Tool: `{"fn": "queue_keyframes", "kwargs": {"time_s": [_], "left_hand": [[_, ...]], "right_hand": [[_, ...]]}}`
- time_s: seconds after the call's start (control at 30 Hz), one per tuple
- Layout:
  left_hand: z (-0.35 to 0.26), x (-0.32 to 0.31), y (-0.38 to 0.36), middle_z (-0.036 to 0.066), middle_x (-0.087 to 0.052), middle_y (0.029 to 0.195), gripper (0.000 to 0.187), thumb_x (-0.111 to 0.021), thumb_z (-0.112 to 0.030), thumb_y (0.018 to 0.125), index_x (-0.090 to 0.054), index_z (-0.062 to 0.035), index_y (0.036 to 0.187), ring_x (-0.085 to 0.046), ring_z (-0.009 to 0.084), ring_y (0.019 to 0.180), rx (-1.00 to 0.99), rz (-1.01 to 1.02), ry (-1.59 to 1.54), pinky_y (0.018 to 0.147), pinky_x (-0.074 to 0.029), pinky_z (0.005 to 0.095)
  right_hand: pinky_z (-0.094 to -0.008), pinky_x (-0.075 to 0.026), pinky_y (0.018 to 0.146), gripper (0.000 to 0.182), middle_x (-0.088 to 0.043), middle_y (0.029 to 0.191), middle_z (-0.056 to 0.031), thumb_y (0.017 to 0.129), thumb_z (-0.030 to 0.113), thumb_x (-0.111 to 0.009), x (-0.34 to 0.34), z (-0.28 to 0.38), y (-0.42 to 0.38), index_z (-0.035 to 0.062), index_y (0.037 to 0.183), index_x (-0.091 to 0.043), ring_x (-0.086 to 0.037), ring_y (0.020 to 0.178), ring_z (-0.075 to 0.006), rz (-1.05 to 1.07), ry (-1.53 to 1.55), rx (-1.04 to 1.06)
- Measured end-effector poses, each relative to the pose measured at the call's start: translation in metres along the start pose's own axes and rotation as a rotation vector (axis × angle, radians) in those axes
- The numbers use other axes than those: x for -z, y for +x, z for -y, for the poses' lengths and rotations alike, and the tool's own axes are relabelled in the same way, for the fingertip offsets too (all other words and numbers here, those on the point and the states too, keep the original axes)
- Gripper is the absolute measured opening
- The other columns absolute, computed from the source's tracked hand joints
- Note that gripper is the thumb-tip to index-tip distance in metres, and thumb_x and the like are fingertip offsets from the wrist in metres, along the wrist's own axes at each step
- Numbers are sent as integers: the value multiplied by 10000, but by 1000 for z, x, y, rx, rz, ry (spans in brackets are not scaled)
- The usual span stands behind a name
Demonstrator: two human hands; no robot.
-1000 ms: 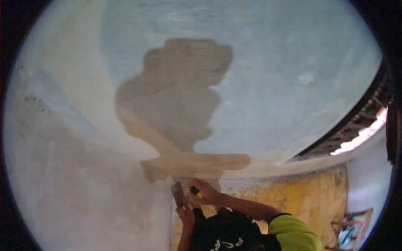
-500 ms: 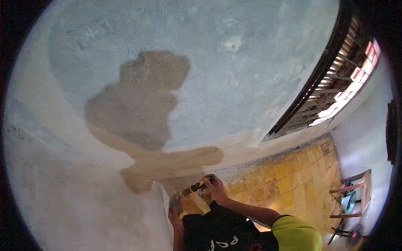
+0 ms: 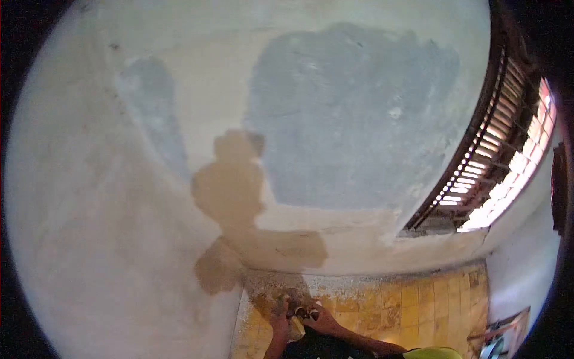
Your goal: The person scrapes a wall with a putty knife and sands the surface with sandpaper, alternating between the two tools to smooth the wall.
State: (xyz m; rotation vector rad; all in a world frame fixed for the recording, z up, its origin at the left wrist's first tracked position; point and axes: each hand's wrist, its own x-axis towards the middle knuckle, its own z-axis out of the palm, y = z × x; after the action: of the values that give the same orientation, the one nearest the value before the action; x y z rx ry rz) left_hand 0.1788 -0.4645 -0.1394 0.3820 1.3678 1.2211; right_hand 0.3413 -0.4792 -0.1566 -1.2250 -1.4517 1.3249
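Low in the head view, both my hands are close together in front of my dark shirt. My right hand (image 3: pixel 324 319) is closed around a scraper-like tool (image 3: pixel 306 312) with a dark and yellow handle; its blade is not clear. My left hand (image 3: pixel 279 317) sits just beside it with curled fingers, against a small pale yellowish piece (image 3: pixel 296 329) whose kind I cannot make out. Ahead stands the wall, with a large blue-grey patch (image 3: pixel 353 119) and a narrower one (image 3: pixel 154 102) on cream paint. My shadow (image 3: pixel 230 191) falls across it.
Yellow floor tiles (image 3: pixel 412 305) run along the wall's foot, with pale crumbs (image 3: pixel 335 287) near the corner. A dark slatted window (image 3: pixel 478 161) is at the right. Wooden furniture (image 3: pixel 508 329) with a bluish item stands at the lower right.
My view has tilted up and shows more wall. My hands sit lower in view and have come closer together, with the tool now drawn in between them.
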Motion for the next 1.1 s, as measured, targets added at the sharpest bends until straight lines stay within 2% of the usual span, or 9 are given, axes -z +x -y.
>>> {"fn": "queue_keyframes", "kwargs": {"time_s": [0.3,0.37,0.53,0.6,0.73,0.77,0.83,1.0,1.1], "left_hand": [[35,71,-24,77,-673,1080,330,-659,-257,925,-606,-47,1174,-636,226,990,71,-183,-370,844,-498,371],[49,92,-7,83,-661,1106,341,-632,-267,935,-599,-27,1175,-615,230,1037,-164,-344,-252,851,-480,355],[-5,127,-8,150,-599,1232,439,-631,-238,935,-536,18,1279,-590,248,1105,-124,-608,-412,904,-482,382],[4,143,5,174,-574,1275,500,-641,-253,932,-506,33,1320,-580,261,1128,-94,-635,-290,933,-477,401],[-37,108,0,201,-503,1369,654,-599,-396,947,-423,51,1390,-519,314,1230,-631,-333,-282,1069,-386,423],[-51,97,0,213,-468,1409,674,-550,-418,970,-383,58,1417,-470,333,1295,-762,-248,-244,1109,-343,433],[-51,98,17,218,-403,1459,700,-503,-433,986,-315,55,1451,-397,334,1352,-816,-190,-115,1138,-291,434],[-119,70,30,212,-246,1561,759,-408,-482,1010,-170,34,1513,-253,310,1446,-761,-49,148,1173,-211,438],[-158,69,51,194,-246,1571,697,-373,-443,1029,-183,16,1517,-273,304,1440,-749,-39,712,1170,-218,430]], "right_hand": [[-474,-477,737,517,-606,930,-208,856,398,-673,-35,60,-40,18,1135,-459,-615,827,-383,375,-538,-151],[-481,-490,733,574,-608,977,-229,870,432,-657,-39,34,-49,4,1186,-442,-625,827,-394,376,-591,-157],[-505,-522,730,737,-638,962,-259,920,493,-586,-33,-7,-77,18,1421,-329,-652,797,-426,71,-601,102],[-539,-507,782,738,-644,1033,-322,945,450,-556,-20,51,-67,128,1527,-237,-652,873,-465,132,-600,-256],[-505,-527,738,633,-673,981,-270,978,347,-529,1,56,-27,155,1523,-272,-670,802,-425,192,-620,-186],[-421,-538,650,630,-674,873,-211,976,258,-535,4,63,-14,175,1534,-255,-660,715,-323,144,-494,-166],[-338,-550,550,643,-690,837,-133,983,100,-495,10,77,11,206,1552,-214,-632,609,-177,92,-255,-50],[-313,-533,567,662,-684,955,-149,959,77,-543,6,103,104,144,1545,-243,-633,620,-198,-96,-289,200],[-348,-493,588,664,-659,926,-194,900,92,-649,8,141,152,88,1497,-359,-587,588,-225,-285,-412,328]]}}
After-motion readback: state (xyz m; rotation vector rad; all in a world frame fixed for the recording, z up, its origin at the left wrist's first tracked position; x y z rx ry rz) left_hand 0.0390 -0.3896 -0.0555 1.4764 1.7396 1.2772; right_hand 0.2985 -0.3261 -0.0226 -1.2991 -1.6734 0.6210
